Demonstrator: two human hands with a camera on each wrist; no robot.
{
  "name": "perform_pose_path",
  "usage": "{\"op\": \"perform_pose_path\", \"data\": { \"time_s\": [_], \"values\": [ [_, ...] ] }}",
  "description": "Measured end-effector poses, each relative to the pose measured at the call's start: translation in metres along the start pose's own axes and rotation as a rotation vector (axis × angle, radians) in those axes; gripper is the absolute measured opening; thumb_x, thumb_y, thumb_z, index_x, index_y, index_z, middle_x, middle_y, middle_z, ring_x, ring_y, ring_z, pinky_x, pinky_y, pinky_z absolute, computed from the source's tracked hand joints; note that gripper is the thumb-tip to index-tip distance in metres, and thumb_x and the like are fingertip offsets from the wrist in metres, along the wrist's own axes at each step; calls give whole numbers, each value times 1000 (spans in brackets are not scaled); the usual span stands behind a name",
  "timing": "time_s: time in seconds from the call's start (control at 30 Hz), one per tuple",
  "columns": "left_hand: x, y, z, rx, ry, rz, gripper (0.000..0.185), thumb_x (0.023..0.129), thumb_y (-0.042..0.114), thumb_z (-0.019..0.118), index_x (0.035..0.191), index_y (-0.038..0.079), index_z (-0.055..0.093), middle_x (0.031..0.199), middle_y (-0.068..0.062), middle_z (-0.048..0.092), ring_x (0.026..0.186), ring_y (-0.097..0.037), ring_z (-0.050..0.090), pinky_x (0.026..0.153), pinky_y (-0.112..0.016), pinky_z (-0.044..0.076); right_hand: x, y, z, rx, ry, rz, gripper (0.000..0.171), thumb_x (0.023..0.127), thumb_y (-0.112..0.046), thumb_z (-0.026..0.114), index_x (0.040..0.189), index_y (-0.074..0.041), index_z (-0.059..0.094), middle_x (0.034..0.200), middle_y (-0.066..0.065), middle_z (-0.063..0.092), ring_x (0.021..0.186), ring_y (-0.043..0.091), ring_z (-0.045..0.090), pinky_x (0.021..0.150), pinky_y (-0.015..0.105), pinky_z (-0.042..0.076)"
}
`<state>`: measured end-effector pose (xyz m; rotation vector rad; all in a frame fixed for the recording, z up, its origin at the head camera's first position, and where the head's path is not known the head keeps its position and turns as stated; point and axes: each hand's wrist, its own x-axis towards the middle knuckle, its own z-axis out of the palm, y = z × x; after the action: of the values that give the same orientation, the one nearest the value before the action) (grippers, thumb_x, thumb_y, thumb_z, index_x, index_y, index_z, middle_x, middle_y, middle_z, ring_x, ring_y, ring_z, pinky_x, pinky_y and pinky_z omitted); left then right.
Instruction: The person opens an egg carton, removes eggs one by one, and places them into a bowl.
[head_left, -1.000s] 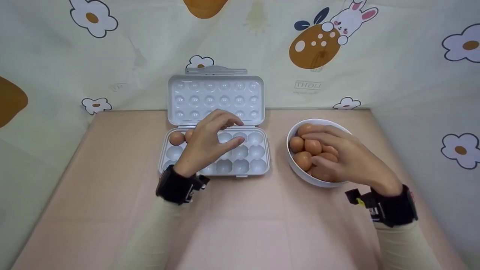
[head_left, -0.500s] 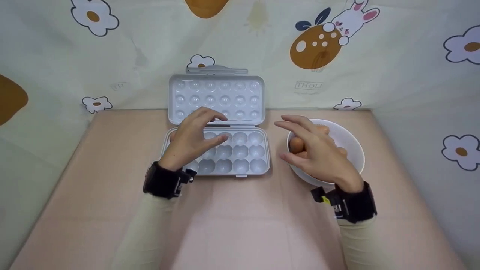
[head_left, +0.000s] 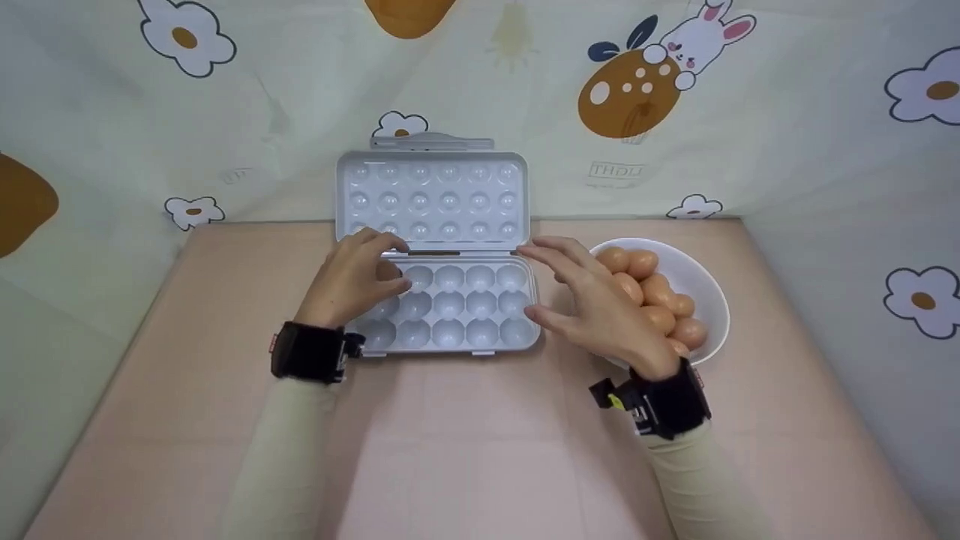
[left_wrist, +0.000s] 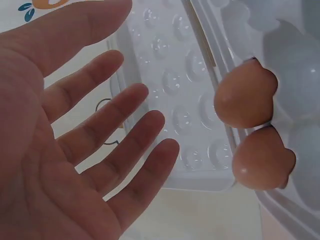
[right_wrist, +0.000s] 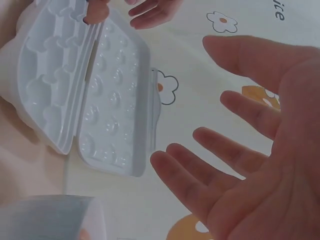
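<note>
Resting over the left end of the egg tray [head_left: 480,341], the left hand [head_left: 351,279] has its fingers spread out and holds nothing. The left wrist view shows an open palm, with two brown eggs [left_wrist: 252,127] sitting side by side in the cups just beside the fingers [left_wrist: 150,145]. From the head view the hand hides those two eggs.

The right hand [head_left: 600,311] is open too, with straight fingers and nothing in it. It hangs between the tray and the white bowl [head_left: 709,289]. The bowl sits on the pink table [head_left: 480,450] to the right of the tray, with a pile of brown eggs [head_left: 652,296] in it. The tray's lid [head_left: 431,196] stands open at the back, against the flowery cloth [head_left: 225,112].

Eggs are light and hard, but their shells look thin and would likely crack if squeezed or dropped. They are smooth and round, so they could slip or roll. I think the best hold is a soft one: fingertips curled around the fat middle, one egg at a time, taken from the top of the pile. It should be set down slowly into an empty cup, not let fall.
</note>
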<state>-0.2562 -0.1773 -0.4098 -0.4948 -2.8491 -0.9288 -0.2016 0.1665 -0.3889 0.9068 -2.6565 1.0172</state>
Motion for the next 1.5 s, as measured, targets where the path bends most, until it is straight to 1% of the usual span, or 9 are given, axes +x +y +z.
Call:
{"op": "perform_pose_path", "data": {
  "time_s": [0.07, 0.27, 0.4, 0.5, 0.7, 1.0, 1.2, 1.37, 1.5],
  "values": [
    [0, -7, 1, 30, -12, -7, 43, 87, 12, 85, 127, 8, 70, 122, -17, 67, 115, -37, 59, 102, -54, 45, 1, 1, 5, 10, 0, 9, 73, 93, -18, 83, 158, -26, 50, 163, 4, 44, 141, 18, 51, 107, 38, 53],
    [2, -20, 6, 72, -12, -21, 43, 85, 10, 83, 125, 1, 71, 124, -23, 68, 117, -43, 57, 101, -56, 47, 2, 2, 14, -2, -11, 12, 74, 94, -19, 82, 159, -26, 49, 162, 1, 44, 131, 17, 58, 104, 35, 55],
    [2, -24, 11, 86, 12, -17, 34, 84, 5, 80, 116, -1, 72, 114, -24, 69, 110, -43, 60, 98, -56, 49, 2, 2, 19, 0, -23, 10, 73, 94, -19, 82, 159, -27, 49, 161, 3, 45, 130, 17, 59, 105, 37, 55],
    [0, -23, 15, 82, 24, -36, 30, 81, 2, 76, 111, 0, 73, 106, -22, 67, 106, -43, 58, 94, -54, 48, 2, 2, 24, 8, -33, 7, 71, 94, -19, 82, 158, -25, 51, 161, 4, 45, 137, 19, 54, 111, 39, 50],
    [-3, -20, 17, 117, 39, -39, 36, 79, -3, 73, 115, -3, 72, 107, -22, 61, 108, -45, 54, 94, -54, 47, 4, 0, 32, 2, -60, -10, 66, 95, -20, 80, 156, -18, 53, 160, 5, 45, 148, 22, 45, 121, 40, 40],
    [2, -19, 21, 131, 88, 18, 26, 78, -14, 64, 102, -5, 70, 89, -19, 69, 93, -41, 60, 92, -52, 46, 5, -3, 33, 2, -65, -6, 66, 95, -21, 81, 156, -19, 53, 161, 5, 44, 148, 22, 45, 120, 40, 41],
    [4, -16, 23, 152, 138, 20, 25, 80, -15, 60, 98, -4, 74, 89, -20, 69, 89, -40, 63, 89, -52, 51, 4, -4, 31, 0, -59, -6, 66, 95, -21, 81, 156, -19, 54, 162, 6, 44, 149, 23, 45, 120, 42, 42],
    [3, -16, 21, 158, 134, 20, 20, 82, -10, 61, 96, -3, 74, 86, -19, 67, 86, -39, 61, 81, -50, 52, 4, -5, 30, 3, -55, -12, 66, 95, -21, 81, 155, -20, 55, 161, 5, 45, 147, 23, 46, 118, 41, 44],
    [7, -12, 18, 156, 101, 26, 13, 85, -5, 63, 93, -4, 74, 82, -17, 67, 83, -36, 61, 77, -47, 52, 2, -2, 29, 4, -44, -29, 65, 95, -21, 81, 154, -19, 56, 159, 4, 46, 145, 21, 48, 117, 40, 45]
  ]
}}
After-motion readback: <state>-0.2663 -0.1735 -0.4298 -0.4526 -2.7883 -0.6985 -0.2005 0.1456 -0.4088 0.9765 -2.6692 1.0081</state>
